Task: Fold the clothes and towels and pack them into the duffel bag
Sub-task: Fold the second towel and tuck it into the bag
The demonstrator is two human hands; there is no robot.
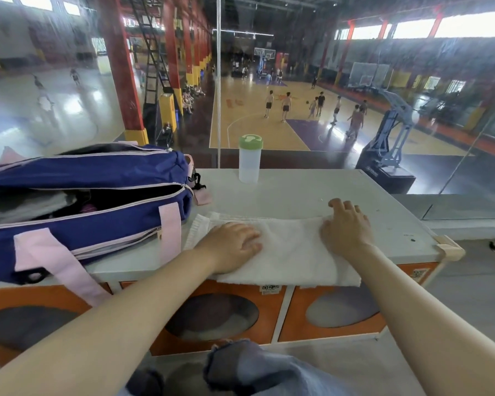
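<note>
Towel [286, 247], white and folded into a long band, is lying flat on the grey table [297, 195], running left to right along the near edge, with its near hem hanging slightly over that edge. Both hands are resting on it. The left hand [235, 244] is pressing palm-down on the left part of the towel, its fingers [252, 238] straight and held close together, pointing right. The right hand [346, 227] is lying on the towel's right end, its fingers [340, 205] spread a little and reaching past the far edge of the cloth onto the bare table top; they are gripping nothing.

Just left of the towel, the duffel bag [77, 224] is sitting on the same table, navy with pale pink straps and trim. Its main zip is standing open, and inside something grey and folded is showing beside darker items that are too shadowed to make out. The bag's right end is nearly touching the towel's fringed left end, and one pink strap is hanging down over the table's front edge.

Toward the far side of the table, well apart from the towel, a translucent bottle [249, 161] with a green lid is standing upright. The table's front is showing orange panels with dark oval openings. Beyond a glass wall, people are standing on a basketball court below. Denim-covered knee [255, 367] is showing at the bottom of the view.
</note>
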